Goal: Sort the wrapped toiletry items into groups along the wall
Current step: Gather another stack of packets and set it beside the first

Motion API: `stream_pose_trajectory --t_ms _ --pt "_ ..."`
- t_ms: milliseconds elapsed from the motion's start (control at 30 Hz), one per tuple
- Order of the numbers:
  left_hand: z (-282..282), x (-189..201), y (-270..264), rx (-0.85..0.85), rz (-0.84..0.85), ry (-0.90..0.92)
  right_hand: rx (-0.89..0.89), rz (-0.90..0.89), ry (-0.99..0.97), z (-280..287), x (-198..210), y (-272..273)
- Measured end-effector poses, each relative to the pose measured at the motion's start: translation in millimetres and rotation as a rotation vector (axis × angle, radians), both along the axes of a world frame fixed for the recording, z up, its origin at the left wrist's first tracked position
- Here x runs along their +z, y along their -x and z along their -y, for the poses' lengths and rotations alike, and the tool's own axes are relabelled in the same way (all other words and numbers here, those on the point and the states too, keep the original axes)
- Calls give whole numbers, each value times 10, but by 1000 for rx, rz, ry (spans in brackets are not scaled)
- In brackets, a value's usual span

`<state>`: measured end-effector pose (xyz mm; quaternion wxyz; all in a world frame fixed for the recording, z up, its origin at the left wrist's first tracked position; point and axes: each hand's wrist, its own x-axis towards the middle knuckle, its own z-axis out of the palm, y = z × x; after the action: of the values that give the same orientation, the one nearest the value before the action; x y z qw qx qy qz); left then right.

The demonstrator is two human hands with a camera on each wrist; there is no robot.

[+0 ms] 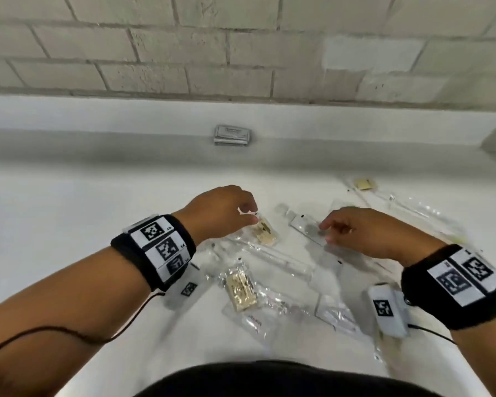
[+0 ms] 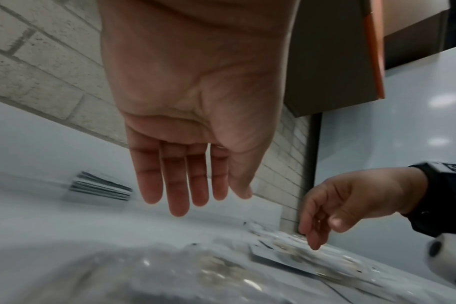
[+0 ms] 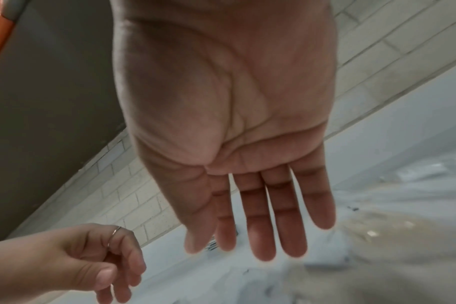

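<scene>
Several clear-wrapped toiletry items lie scattered on the white counter [image 1: 69, 213]. My left hand [image 1: 251, 214] hovers over a small wrapped beige item [image 1: 265, 232]; in the left wrist view the left hand [image 2: 193, 203] has straight fingers and holds nothing. My right hand [image 1: 327, 227] reaches down onto a flat clear packet [image 1: 308, 227], and its fingertips [image 2: 314, 245] touch that packet [image 2: 286, 250]. In the right wrist view the right hand [image 3: 247, 246] is empty with straight fingers. A stack of silvery packets [image 1: 232, 135] lies against the wall.
Another wrapped beige item [image 1: 239, 287] and a long clear-wrapped stick [image 1: 272, 260] lie near me. More wrapped pieces [image 1: 364, 184] lie at the right. The brick wall [image 1: 241, 53] runs behind a white ledge. A brown cabinet [image 2: 333, 61] hangs at the right.
</scene>
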<state>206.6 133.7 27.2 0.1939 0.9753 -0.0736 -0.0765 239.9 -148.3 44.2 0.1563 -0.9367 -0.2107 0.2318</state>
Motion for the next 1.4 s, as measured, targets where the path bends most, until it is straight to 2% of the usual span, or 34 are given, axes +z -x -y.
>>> stream_pose_trajectory --t_ms 167,333,500,567,733,867,967,1067,1133,1233,1400 --pt "77 38 427 -62 19 -64 -114 153 -58 95 -124 221" --pt "206 9 739 -62 40 -30 -116 317 0 -139 -265 100" --pt "686 -28 741 -153 73 4 -107 319 167 -357 -445 -52" --pt "904 -59 674 -156 58 -32 -140 272 149 -345 -478 -95" --pt "1328 -168 493 -143 -2 -148 -241 251 -71 -113 -344 -150" --pt "1572 -263 332 -94 -63 -214 -447 230 -357 216 -136 -74" --pt "1744 -296 253 -41 -124 -191 -587 103 -711 564 -19 62" --pt "1832 -266 189 11 -248 -157 -638 -130 -860 920 6 172" --pt "1861 -208 180 -11 -282 -152 -615 -278 -865 1090 -35 226" --pt "1848 -95 226 -16 -225 -86 -533 -440 -818 1142 -102 343" --pt "1564 97 554 147 -236 394 -163 -352 -423 876 -183 554"
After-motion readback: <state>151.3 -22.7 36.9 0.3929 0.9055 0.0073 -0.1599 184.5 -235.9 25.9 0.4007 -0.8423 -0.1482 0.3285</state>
